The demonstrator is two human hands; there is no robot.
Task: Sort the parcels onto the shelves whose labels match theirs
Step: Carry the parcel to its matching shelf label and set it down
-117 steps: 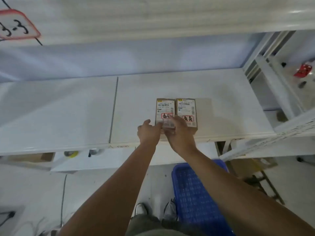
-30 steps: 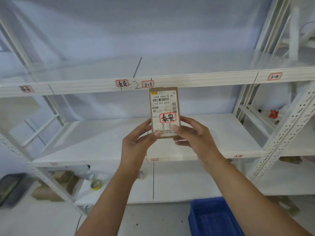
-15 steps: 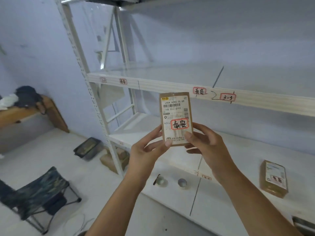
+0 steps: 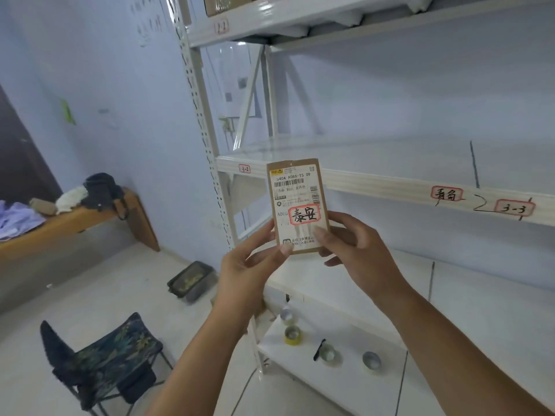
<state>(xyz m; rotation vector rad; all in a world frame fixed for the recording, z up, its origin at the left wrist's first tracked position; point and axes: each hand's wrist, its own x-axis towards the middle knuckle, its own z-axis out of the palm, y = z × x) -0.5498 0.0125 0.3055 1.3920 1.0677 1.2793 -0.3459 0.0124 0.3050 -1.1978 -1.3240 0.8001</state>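
I hold a small brown cardboard parcel (image 4: 297,199) upright in front of the white shelving, its white label marked 泰安 in a red box. My left hand (image 4: 249,265) grips its lower left edge and my right hand (image 4: 357,250) its lower right edge. Behind it runs a shelf edge (image 4: 375,187) carrying red-framed tags: 3-1 (image 4: 244,168) to the left, 青岛 (image 4: 446,194) and 3-3 (image 4: 514,208) to the right. A higher shelf bears tag 2-2 (image 4: 221,26) under a brown box (image 4: 226,3).
Several tape rolls (image 4: 292,334) and a black pen lie on the bottom shelf board. A folding stool (image 4: 111,355) stands on the floor at lower left, a dark tray (image 4: 192,277) by the shelf post, and a wooden bench (image 4: 69,220) with clothes along the left wall.
I lifted the 泰安 parcel off the shelf, leaving the other there. My view has since swung left and closer to the rack; the parcel stays upright in both hands.
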